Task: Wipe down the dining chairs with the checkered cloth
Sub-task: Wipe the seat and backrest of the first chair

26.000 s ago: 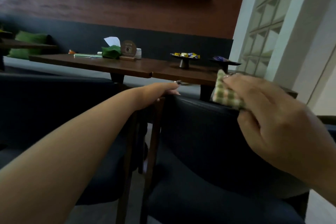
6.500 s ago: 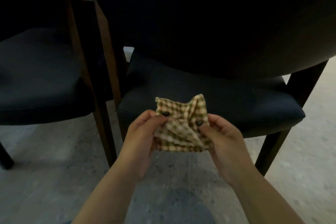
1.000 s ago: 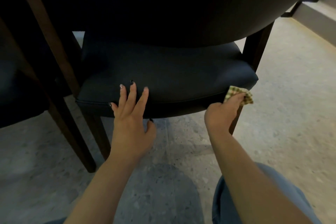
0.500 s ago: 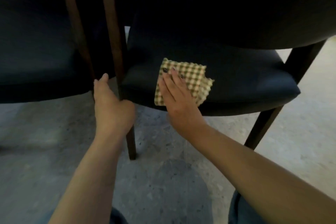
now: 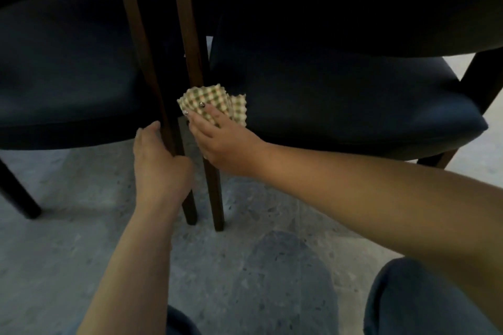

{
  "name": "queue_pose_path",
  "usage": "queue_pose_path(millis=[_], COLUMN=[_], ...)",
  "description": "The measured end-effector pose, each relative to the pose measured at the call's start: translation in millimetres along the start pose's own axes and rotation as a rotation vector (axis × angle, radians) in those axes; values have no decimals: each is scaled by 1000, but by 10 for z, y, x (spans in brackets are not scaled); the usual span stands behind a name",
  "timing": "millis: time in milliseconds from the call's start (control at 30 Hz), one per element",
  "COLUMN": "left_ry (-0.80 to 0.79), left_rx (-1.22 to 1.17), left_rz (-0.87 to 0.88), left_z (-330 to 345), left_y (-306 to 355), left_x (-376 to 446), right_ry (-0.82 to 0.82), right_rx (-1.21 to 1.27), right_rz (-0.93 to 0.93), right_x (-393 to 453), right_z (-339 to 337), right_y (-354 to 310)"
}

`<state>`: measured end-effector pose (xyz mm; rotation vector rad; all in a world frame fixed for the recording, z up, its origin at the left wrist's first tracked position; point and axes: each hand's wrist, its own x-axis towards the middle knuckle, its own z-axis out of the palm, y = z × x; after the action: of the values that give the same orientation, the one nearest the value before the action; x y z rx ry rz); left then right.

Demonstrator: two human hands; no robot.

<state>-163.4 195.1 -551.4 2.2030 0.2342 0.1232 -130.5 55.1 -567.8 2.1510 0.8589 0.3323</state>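
Note:
Two dark upholstered dining chairs with brown wooden legs stand side by side on the floor. My right hand (image 5: pixel 220 141) presses the green-and-cream checkered cloth (image 5: pixel 217 100) with straight fingers against the front left corner of the right chair's seat (image 5: pixel 353 106), right beside that chair's front leg (image 5: pixel 216 198). The cloth is bunched and partly covered by my fingers. My left hand (image 5: pixel 159 166) grips the neighbouring wooden leg (image 5: pixel 190 207) of the left chair (image 5: pixel 68 84), thumb on one side and fingers on the other.
The two wooden legs stand close together with a narrow gap between them. Another dark leg (image 5: pixel 19 198) shows at the far left. The grey speckled floor (image 5: pixel 258 266) lies below, and my knees in blue trousers (image 5: pixel 408 302) are at the bottom edge.
My right hand has slid the cloth left across the seat to its front left corner, next to the leg, and the cloth has bunched up. My left hand stays on the other chair's leg.

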Motion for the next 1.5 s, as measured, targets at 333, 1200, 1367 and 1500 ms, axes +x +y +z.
queue_pose_path(millis=[333, 1200, 1367, 1500], left_ry=[-113, -223, -185, -160], left_rx=[50, 425, 431, 443], left_rz=[32, 752, 762, 751], left_z=[234, 859, 862, 880], left_y=[81, 417, 444, 457], left_x=[2, -406, -424, -450], right_ry=[-96, 85, -7, -79], right_rx=[-29, 225, 259, 283], right_rz=[-228, -356, -334, -265], right_x=[-49, -2094, -2625, -2987], right_z=[24, 601, 743, 842], right_y=[151, 548, 753, 833])
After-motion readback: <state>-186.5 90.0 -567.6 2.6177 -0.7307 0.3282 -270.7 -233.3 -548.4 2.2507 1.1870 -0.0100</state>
